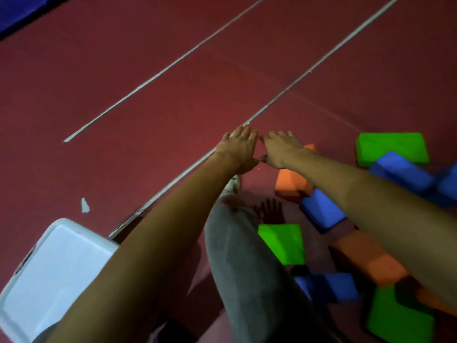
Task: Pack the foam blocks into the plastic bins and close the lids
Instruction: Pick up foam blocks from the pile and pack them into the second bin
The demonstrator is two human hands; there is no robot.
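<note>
Both my arms stretch forward over the red floor. My left hand [237, 149] and my right hand [279, 149] hover side by side with fingers straight, holding nothing. Several foam blocks lie scattered on the floor at the right: an orange block [291, 183] just under my right wrist, a blue block [321, 209], a green block [283, 243], a large green block [392, 147] farther right, and another orange block [368, 256]. A white plastic bin [52, 273] with its lid on sits at the lower left, under my left forearm.
My grey trouser leg [247, 268] and shoe [232, 184] stand in the middle between bin and blocks. White tape lines [158, 73] run diagonally across the red floor. A scrap of white tape [85, 206] lies near the bin. A blue mat [22, 11] fills the top left corner.
</note>
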